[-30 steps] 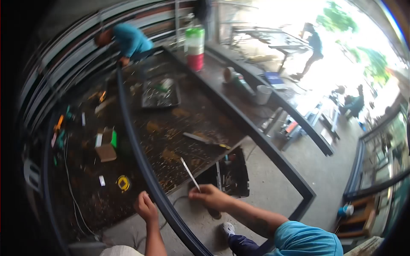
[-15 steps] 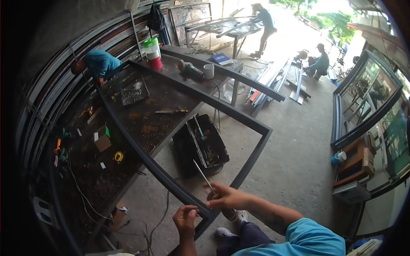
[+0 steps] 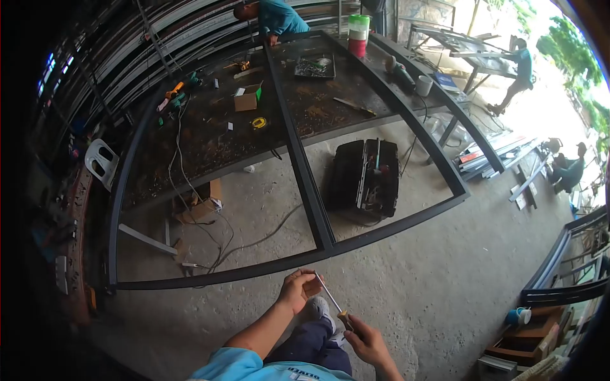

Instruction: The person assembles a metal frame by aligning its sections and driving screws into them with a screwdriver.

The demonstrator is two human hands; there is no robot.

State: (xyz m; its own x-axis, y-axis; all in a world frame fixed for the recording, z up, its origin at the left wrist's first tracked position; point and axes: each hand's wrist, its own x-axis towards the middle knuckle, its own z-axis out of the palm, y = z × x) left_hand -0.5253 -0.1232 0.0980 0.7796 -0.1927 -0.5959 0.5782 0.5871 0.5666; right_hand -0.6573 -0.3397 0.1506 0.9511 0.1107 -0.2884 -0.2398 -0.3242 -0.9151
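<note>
My right hand (image 3: 368, 341) is closed around the handle of a screwdriver (image 3: 344, 317), whose thin metal shaft slants up and left. At the shaft's tip is my left hand (image 3: 300, 290), its fingers drawn together. Whatever the left fingers hold is too small to make out. Both hands are in front of the near bar of a large dark metal frame (image 3: 289, 260), apart from it. The frame lies across a dark worktable (image 3: 210, 149) and juts past its near edge; a crossbar meets the near bar just above my left hand.
Under the overhang, a black toolbox (image 3: 346, 174) stands open on the floor. On the table are a tape measure (image 3: 258, 123), a small carton (image 3: 248, 97), a metal tray (image 3: 314, 66) and a power tool (image 3: 400, 71). A co-worker (image 3: 279, 18) leans at the far edge; two others work outside.
My view has swung left, so the frame and table appear farther right. The screwdriver has moved from over the frame's corner to in front of the near bar, its tip now at my left fingers.
</note>
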